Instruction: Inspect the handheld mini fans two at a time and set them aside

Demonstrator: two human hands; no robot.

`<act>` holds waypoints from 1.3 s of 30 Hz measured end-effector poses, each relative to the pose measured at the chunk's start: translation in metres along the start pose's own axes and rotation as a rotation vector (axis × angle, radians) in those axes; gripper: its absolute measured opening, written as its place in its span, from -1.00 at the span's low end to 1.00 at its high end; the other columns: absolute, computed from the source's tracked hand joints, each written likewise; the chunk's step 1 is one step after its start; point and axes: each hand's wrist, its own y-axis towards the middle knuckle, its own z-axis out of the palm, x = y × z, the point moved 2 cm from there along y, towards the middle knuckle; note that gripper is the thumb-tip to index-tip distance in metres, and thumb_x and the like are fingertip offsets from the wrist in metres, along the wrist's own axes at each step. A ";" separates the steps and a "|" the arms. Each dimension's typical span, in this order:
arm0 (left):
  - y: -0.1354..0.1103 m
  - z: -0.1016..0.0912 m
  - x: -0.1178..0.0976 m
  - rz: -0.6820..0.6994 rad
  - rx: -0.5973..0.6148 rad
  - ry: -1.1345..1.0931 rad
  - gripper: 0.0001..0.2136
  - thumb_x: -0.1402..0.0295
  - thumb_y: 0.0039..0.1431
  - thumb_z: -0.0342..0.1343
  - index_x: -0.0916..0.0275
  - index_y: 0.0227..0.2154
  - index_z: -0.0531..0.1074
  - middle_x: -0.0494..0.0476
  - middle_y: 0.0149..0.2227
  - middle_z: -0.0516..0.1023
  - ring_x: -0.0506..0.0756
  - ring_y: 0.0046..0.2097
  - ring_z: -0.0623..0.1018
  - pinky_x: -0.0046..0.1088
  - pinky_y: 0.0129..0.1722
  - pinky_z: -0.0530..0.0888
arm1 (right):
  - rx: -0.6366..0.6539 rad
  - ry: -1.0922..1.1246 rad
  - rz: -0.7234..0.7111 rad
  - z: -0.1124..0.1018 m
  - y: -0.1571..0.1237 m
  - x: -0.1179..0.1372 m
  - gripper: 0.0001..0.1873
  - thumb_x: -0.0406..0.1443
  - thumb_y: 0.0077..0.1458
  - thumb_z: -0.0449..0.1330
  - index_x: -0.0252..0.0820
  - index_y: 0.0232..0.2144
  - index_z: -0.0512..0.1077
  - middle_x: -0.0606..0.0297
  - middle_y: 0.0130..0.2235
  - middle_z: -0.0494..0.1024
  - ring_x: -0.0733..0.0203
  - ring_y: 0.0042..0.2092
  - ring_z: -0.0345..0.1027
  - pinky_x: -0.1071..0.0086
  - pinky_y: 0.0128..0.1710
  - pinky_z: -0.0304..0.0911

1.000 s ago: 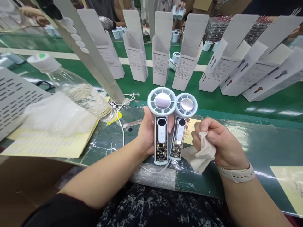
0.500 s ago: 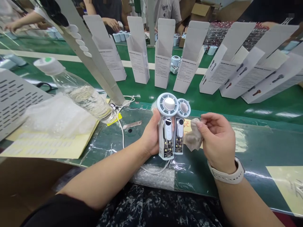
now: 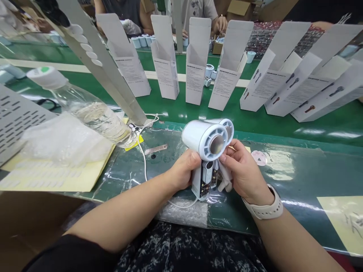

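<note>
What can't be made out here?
Head view only.
The cloth: mostly hidden inside the right hand.
The far fan: behind the near fan in the left hand; only its rim shows.
The box print: too small to read.
The co-workers: cut off by the top edge.

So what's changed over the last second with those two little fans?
The left hand has lowered the two fans and turned them sideways, heads no longer square to the camera. The right hand, apart before, has closed in and presses its cloth against the handles. Both grips stayed: left on the fans, right on the cloth. The water bottle and white boxes have not moved.
</note>
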 end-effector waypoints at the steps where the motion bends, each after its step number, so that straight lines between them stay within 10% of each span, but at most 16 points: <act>1: 0.000 0.000 0.001 -0.006 0.009 0.001 -0.35 -0.39 -0.16 0.14 0.23 -0.56 0.42 0.07 -0.64 0.39 0.12 -0.48 0.51 -0.35 -0.44 0.49 | 0.007 0.010 0.010 0.000 0.000 0.000 -0.55 -0.16 -0.04 0.44 -0.04 -0.17 0.33 0.47 -0.44 0.34 0.32 -0.46 0.28 0.46 -0.52 0.27; 39: -0.002 -0.004 0.002 -0.007 0.038 -0.070 -0.40 -0.31 -0.07 0.18 0.25 -0.50 0.46 0.05 -0.60 0.38 0.09 -0.46 0.49 -0.36 -0.38 0.48 | 0.079 0.065 0.005 -0.002 0.001 -0.001 -0.59 -0.23 -0.02 0.42 -0.02 -0.15 0.36 0.48 -0.44 0.39 0.35 -0.50 0.29 0.46 -0.50 0.33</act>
